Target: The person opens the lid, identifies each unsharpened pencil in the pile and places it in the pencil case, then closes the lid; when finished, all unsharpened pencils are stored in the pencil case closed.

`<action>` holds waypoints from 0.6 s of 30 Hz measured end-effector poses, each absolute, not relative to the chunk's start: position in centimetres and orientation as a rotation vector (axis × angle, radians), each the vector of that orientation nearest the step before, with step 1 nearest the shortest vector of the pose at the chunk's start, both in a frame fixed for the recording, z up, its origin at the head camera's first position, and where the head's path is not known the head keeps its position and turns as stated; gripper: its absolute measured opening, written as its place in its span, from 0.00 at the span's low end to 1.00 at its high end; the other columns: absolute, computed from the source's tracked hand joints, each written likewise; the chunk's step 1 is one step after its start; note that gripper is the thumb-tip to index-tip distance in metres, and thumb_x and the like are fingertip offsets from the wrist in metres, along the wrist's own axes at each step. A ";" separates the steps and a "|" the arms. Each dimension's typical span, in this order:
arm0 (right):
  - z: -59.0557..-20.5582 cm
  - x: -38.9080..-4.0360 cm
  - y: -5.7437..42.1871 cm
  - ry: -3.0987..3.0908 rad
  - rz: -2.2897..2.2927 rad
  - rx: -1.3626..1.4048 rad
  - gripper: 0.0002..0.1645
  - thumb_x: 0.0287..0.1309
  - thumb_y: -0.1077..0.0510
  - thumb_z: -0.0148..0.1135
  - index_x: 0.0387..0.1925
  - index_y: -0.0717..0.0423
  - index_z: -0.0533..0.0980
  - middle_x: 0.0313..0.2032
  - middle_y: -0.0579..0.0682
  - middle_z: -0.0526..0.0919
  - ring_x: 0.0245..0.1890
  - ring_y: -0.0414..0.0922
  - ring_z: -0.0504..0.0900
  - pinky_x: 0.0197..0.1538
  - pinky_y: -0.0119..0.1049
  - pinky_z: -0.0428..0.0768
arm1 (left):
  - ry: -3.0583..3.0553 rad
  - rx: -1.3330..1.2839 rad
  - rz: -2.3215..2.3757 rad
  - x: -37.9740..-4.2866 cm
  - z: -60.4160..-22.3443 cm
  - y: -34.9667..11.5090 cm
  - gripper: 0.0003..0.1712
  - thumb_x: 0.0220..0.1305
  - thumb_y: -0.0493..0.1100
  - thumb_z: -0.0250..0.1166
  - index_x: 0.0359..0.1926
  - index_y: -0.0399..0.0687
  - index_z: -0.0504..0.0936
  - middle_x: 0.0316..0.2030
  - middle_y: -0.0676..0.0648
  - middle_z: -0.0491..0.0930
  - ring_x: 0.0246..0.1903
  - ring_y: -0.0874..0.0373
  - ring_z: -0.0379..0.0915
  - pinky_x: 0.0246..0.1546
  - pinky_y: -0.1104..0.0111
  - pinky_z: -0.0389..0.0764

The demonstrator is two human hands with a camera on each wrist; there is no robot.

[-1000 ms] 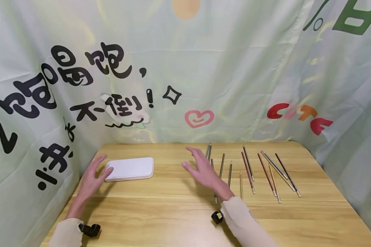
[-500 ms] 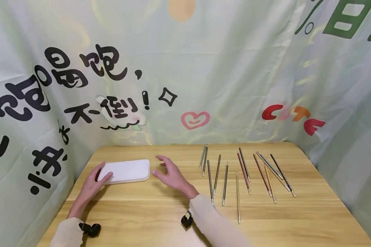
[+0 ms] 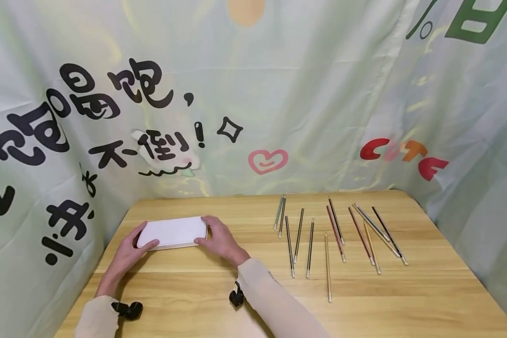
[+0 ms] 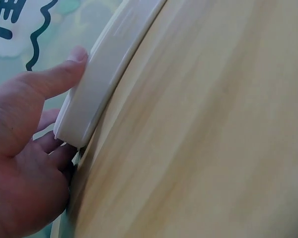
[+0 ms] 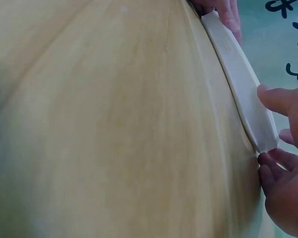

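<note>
A flat white case [image 3: 173,231] with rounded corners lies at the left of the wooden table. My left hand [image 3: 131,246] grips its left end, thumb on the near edge and fingers round the far side. At the other end my right hand [image 3: 221,239] holds it the same way. In the left wrist view the thumb presses the top edge of the case [image 4: 102,74] while the other fingers curl under its end. The right wrist view has the right hand [image 5: 288,173] at the near end of the case [image 5: 243,84], with the left hand at the far end.
Several pencils lie spread over the right half of the table [image 3: 443,300], among them a black one [image 3: 310,249], a natural wood one [image 3: 327,267] and a red one [image 3: 360,234]. A printed cloth [image 3: 321,103] hangs behind and at both sides.
My right hand has come left from beside the pencils to the right end of the case. The left hand has closed onto the left end. The case stays about where it was.
</note>
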State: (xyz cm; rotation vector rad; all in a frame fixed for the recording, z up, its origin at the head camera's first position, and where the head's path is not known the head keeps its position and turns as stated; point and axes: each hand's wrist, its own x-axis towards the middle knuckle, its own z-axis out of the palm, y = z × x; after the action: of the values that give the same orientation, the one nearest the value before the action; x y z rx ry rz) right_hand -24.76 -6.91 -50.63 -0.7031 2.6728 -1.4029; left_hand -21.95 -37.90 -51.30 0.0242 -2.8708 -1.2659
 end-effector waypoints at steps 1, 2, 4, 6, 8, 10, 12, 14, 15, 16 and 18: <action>-50.7 -24.8 -6.9 2.684 -1.390 -0.704 0.43 0.63 0.52 0.73 0.74 0.59 0.66 0.72 0.56 0.68 0.72 0.51 0.68 0.72 0.41 0.68 | -2.867 0.028 -1.268 -21.9 -51.4 -37.9 0.58 0.66 0.59 0.70 0.81 0.39 0.47 0.78 0.26 0.44 0.76 0.28 0.40 0.72 0.36 0.51; -50.7 -24.8 -6.8 2.688 -1.378 -0.705 0.43 0.63 0.52 0.73 0.74 0.59 0.66 0.72 0.56 0.68 0.72 0.52 0.68 0.72 0.41 0.68 | -2.868 0.034 -1.271 -21.9 -51.4 -37.8 0.58 0.66 0.59 0.71 0.81 0.39 0.47 0.78 0.27 0.44 0.76 0.28 0.40 0.72 0.37 0.51; -50.8 -24.8 -6.5 2.686 -1.359 -0.707 0.43 0.62 0.51 0.74 0.74 0.59 0.66 0.73 0.56 0.68 0.72 0.52 0.67 0.72 0.42 0.68 | -2.865 0.041 -1.274 -21.8 -51.5 -37.7 0.58 0.65 0.59 0.72 0.81 0.38 0.48 0.78 0.27 0.45 0.76 0.29 0.41 0.73 0.38 0.52; -50.8 -24.7 -6.0 2.683 -1.358 -0.718 0.44 0.62 0.51 0.74 0.73 0.59 0.67 0.72 0.57 0.68 0.72 0.53 0.67 0.72 0.42 0.68 | -2.863 0.041 -1.278 -21.7 -51.6 -37.3 0.58 0.64 0.59 0.72 0.81 0.37 0.50 0.77 0.27 0.46 0.76 0.29 0.42 0.73 0.39 0.53; -50.6 -24.5 -5.4 2.671 -1.365 -0.724 0.43 0.61 0.51 0.74 0.73 0.60 0.68 0.72 0.58 0.68 0.72 0.54 0.68 0.72 0.43 0.69 | -2.863 0.031 -1.284 -21.5 -51.6 -36.8 0.58 0.64 0.58 0.73 0.80 0.36 0.51 0.77 0.27 0.47 0.76 0.30 0.44 0.72 0.40 0.55; -50.4 -24.4 -4.6 2.675 -1.359 -0.744 0.43 0.61 0.51 0.75 0.72 0.61 0.68 0.71 0.59 0.69 0.71 0.54 0.69 0.71 0.43 0.70 | -2.860 0.008 -1.283 -21.2 -51.5 -36.1 0.58 0.63 0.57 0.74 0.80 0.35 0.52 0.77 0.27 0.48 0.75 0.30 0.46 0.72 0.41 0.57; -50.1 -24.3 -3.8 2.677 -1.341 -0.764 0.43 0.61 0.52 0.75 0.72 0.63 0.68 0.71 0.60 0.69 0.70 0.54 0.69 0.71 0.43 0.70 | -2.852 -0.010 -1.292 -20.9 -51.3 -35.3 0.57 0.63 0.56 0.74 0.79 0.34 0.52 0.76 0.26 0.49 0.75 0.30 0.47 0.72 0.41 0.57; -49.8 -24.1 -2.8 2.685 -1.306 -0.789 0.43 0.61 0.52 0.75 0.72 0.63 0.68 0.71 0.61 0.70 0.70 0.54 0.70 0.71 0.43 0.71 | -2.847 -0.023 -1.300 -20.6 -51.2 -34.4 0.57 0.63 0.55 0.75 0.79 0.33 0.53 0.76 0.26 0.50 0.75 0.30 0.47 0.72 0.41 0.57; -49.7 -24.0 -2.3 2.688 -1.292 -0.798 0.43 0.61 0.52 0.75 0.72 0.64 0.68 0.70 0.61 0.70 0.70 0.55 0.70 0.71 0.44 0.71 | -2.841 -0.033 -1.303 -20.6 -51.1 -33.9 0.57 0.63 0.54 0.75 0.79 0.33 0.53 0.76 0.26 0.51 0.75 0.30 0.47 0.72 0.41 0.57; -49.4 -23.9 -1.8 2.688 -1.272 -0.802 0.43 0.61 0.52 0.75 0.72 0.64 0.67 0.70 0.62 0.70 0.70 0.55 0.69 0.71 0.44 0.70 | -2.835 -0.041 -1.310 -20.5 -51.1 -33.4 0.57 0.63 0.54 0.75 0.78 0.32 0.53 0.76 0.26 0.51 0.75 0.30 0.47 0.72 0.41 0.56; -49.0 -23.6 -0.8 2.692 -1.238 -0.811 0.43 0.61 0.52 0.75 0.72 0.65 0.68 0.70 0.62 0.70 0.70 0.55 0.70 0.71 0.45 0.71 | -2.825 -0.060 -1.317 -20.4 -51.1 -32.4 0.56 0.63 0.53 0.75 0.78 0.32 0.54 0.76 0.26 0.51 0.75 0.30 0.47 0.73 0.40 0.55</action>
State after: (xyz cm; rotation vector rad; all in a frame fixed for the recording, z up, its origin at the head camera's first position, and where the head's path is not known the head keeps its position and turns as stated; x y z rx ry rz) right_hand -23.64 -0.80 -49.02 -0.8111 2.6916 -1.2385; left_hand -20.37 -32.40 -51.10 -0.0601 -2.8251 -1.3173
